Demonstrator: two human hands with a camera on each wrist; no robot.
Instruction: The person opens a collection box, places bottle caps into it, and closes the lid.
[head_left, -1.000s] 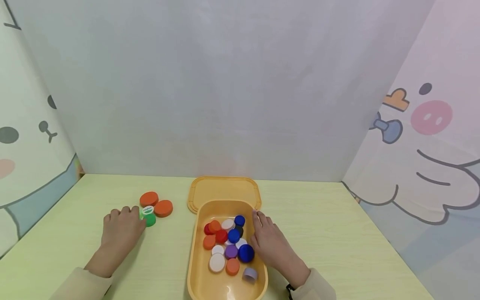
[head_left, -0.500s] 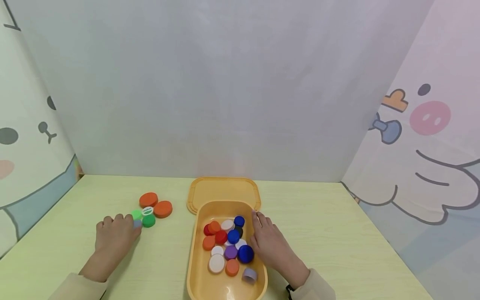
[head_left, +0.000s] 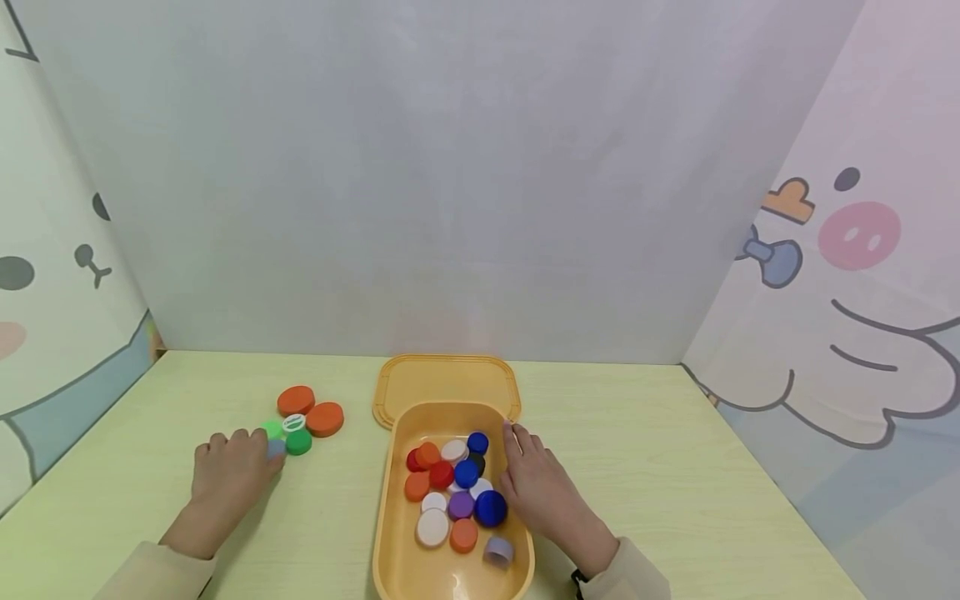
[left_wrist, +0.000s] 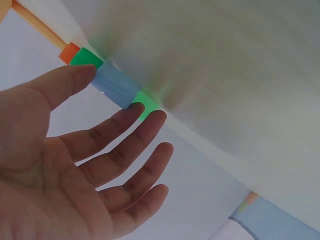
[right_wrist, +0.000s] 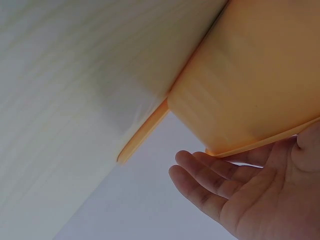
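Observation:
My left hand [head_left: 228, 473] pinches a light blue bottle cap [left_wrist: 114, 86] on the table; its thumb and index fingertip lie at opposite ends of it. A dark green cap [head_left: 298, 442], a bright green cap [head_left: 272, 430] and a white-and-green cap [head_left: 294, 423] sit close around it. Two large orange caps [head_left: 325, 419] lie just behind. At the yellow-orange plastic box [head_left: 386, 517], my right hand [head_left: 543, 487] holds the right rim, with the thumb over the inner side and the fingers outside along the edge. The right wrist view shows this hand [right_wrist: 250, 190] from below, the thumb mostly hidden.
Inside the box lie several loose caps, among them a purple one [head_left: 461, 506], a dark blue one [head_left: 491, 508] and a grey one tipped on its side [head_left: 498, 551]. The box's lid [head_left: 450, 382] lies flat behind it. A plain curtain [head_left: 420, 175] hangs behind the table.
My left hand has drawn back a little to the left and toward me, uncovering the bright green and light blue caps. In the last half second it has barely moved; the right hand stays at the box.

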